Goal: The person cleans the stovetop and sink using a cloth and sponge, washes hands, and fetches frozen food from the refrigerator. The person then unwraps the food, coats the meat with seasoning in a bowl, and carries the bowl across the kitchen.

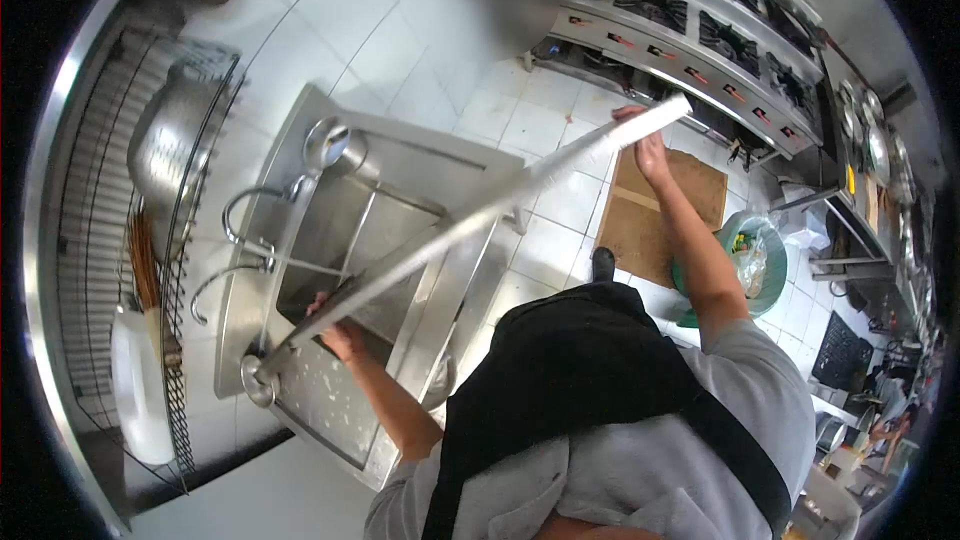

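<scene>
"Metal panel [500, 200]: where?"
"Gripped in both hands: left hand [342, 338] over the sink [240, 330], right hand [650, 148] near the end toward the stove [680, 65]."
"Long axis?"
"Slanting across the sink, hand to hand; left hand nearer the basin."

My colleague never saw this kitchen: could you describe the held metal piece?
Find the steel sink. Slanting above it, the long metal piece is held by the left hand and right hand. Unlike the curved faucets, it looks straight and longer.
</scene>
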